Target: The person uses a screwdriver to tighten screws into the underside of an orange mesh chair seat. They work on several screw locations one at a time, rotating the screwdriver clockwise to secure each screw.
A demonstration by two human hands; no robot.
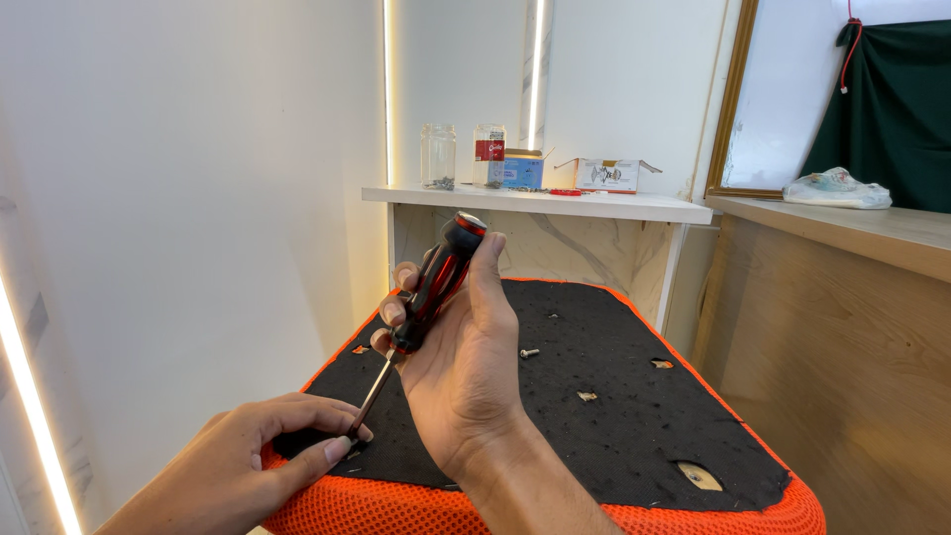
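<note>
My right hand [466,367] grips a black and red screwdriver [431,287] by its handle, the shaft slanting down and left. Its tip meets the black fabric underside of an orange mesh seat [634,396] near the front left corner. My left hand [258,456] rests on the seat's edge there, fingers pinched around the screwdriver tip; whatever is under the fingertips is hidden. A loose screw [529,352] lies on the black fabric beyond my right hand.
A white shelf [594,205] at the back carries two glass jars [439,156], a blue box [520,170] and an open white box [606,175]. A wooden counter [872,238] with a plastic bag [835,188] stands at the right. A white wall is close on the left.
</note>
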